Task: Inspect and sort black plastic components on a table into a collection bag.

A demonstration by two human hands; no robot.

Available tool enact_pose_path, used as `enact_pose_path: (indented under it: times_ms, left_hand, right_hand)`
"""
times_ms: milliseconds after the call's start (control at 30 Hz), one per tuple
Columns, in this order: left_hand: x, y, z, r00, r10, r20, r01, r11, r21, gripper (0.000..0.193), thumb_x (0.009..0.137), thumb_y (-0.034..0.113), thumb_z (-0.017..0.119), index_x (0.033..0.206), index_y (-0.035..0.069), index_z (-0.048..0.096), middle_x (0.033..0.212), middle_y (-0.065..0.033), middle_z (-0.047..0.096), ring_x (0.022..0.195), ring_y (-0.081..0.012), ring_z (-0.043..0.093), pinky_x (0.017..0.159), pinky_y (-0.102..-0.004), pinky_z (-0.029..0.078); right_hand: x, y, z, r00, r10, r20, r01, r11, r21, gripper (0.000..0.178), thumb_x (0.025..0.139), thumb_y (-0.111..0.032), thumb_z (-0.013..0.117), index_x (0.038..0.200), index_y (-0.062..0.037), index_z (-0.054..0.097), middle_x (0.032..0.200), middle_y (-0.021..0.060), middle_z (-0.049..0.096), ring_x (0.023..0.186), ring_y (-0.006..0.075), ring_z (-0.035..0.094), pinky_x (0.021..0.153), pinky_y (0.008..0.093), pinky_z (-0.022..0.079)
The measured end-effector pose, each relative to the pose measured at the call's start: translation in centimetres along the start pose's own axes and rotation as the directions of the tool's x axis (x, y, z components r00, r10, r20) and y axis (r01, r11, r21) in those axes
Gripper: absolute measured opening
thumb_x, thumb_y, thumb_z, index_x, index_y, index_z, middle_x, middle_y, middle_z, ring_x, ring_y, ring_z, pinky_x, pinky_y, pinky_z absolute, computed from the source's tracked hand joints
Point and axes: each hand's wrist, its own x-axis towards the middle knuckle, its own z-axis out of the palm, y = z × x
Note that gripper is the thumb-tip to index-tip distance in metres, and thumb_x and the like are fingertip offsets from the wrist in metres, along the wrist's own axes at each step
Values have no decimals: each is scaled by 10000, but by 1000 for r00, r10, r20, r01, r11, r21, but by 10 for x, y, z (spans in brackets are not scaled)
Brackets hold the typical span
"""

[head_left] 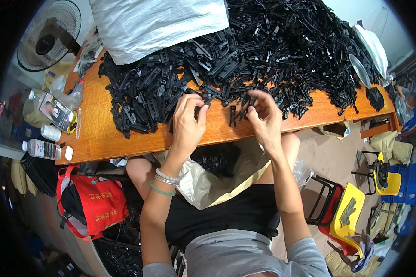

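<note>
My left hand (188, 123) is closed in a pinch on a black plastic part (208, 98) above the near side of the wooden table. A little to the right, my right hand (266, 121) has its thumb and fingers closed on a small black plastic piece (251, 102). Between the hands another small black clip-like piece (233, 115) lies on the wood. Longer black parts (143, 92) are heaped beyond and left of my left hand. Smaller black pieces (291, 60) form a large mound beyond my right hand. My fingers partly cover both held parts.
A white woven sack (157, 27) lies over the heap on the wooden table (90, 124). A phone (55, 111) and a plastic bottle (42, 148) stand at the left. An open pale sack (196, 187) spreads across my lap. A yellow chair (349, 217) holding a glove is at right.
</note>
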Motion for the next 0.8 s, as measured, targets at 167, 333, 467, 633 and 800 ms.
enact_pose_path:
  times_ms: [167,333,467,633,800]
  left_hand:
    - [-11,13,-2,977,-181,114,205,944,-258,95,807,-24,642,820,-34,548,823,-109,627,702,-190,639,631,-279,507]
    - [-17,12,-13,817,-397,419,574,628,-525,55,866,1,611,882,-51,605,836,-62,625,665,-107,616,613,-213,507]
    - [-21,8,-15,692,-340,637,717,424,-552,233,897,64,591,1076,-80,632,791,-67,622,567,-94,579,506,-207,471]
    - [-24,33,-28,652,-351,672,696,628,-347,234,879,94,619,1051,-64,627,755,-95,638,542,-93,584,503,-218,453]
    - [-41,55,-33,830,-272,487,436,862,-261,302,827,58,645,1099,-55,576,795,-207,648,692,-304,663,622,-340,499]
  right_hand:
    - [-23,-12,0,900,255,352,-424,694,582,201,853,22,622,1048,26,575,787,53,626,726,112,625,667,235,518]
    - [-38,-1,5,904,145,401,-395,640,659,159,835,65,616,993,49,619,872,117,648,764,175,661,695,250,542]
    - [-39,8,12,929,59,366,-246,837,488,91,823,91,611,902,74,653,939,111,602,776,170,655,688,250,544]
    - [-47,3,14,974,-83,212,12,948,317,149,754,108,643,877,25,653,839,107,629,734,183,623,632,273,499]
    - [-53,-9,8,956,-245,161,205,951,232,179,732,98,666,891,18,649,847,125,634,744,228,631,644,295,503]
